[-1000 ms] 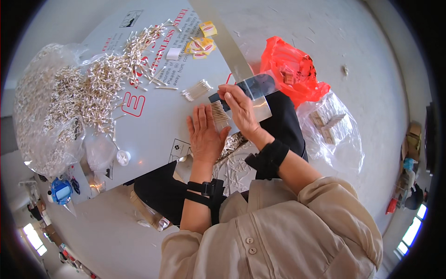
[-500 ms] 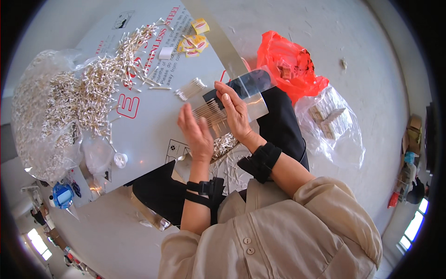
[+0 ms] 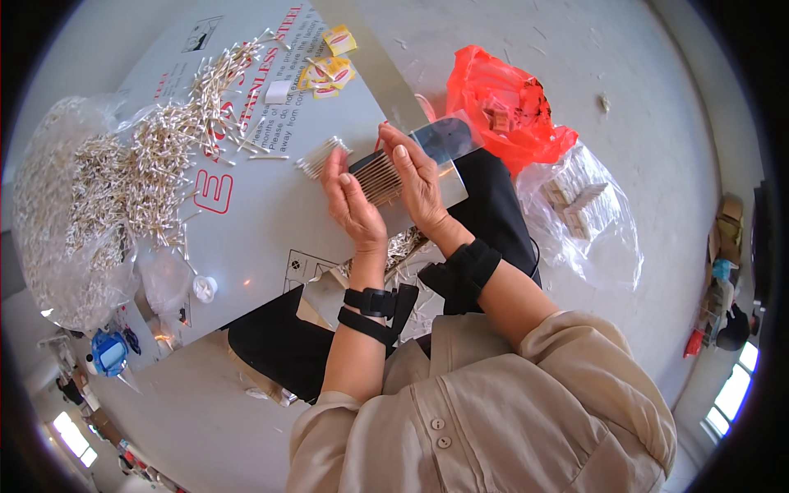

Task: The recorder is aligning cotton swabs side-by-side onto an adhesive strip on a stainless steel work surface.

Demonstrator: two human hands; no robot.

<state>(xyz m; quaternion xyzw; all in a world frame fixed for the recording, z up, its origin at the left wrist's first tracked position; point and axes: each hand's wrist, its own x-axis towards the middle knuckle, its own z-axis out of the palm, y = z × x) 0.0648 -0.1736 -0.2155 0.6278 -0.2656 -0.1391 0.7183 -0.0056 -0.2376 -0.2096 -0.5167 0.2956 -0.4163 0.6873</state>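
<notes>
Hands (image 3: 386, 193) around cotton-swab bundle (image 3: 380, 175)

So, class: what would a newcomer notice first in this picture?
Probably the two hands, left and right, pressing a neat bundle of cotton swabs between them at centre. Next, the big loose heap of swabs spilling from a clear bag at left, and the bright red plastic bag at upper right.

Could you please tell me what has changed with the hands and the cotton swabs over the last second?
Both hands, left hand and right hand, have lifted the bundle of cotton swabs slightly off the grey board and squared it between the palms. The loose swab pile, red bag and clear bag stayed put.
</notes>
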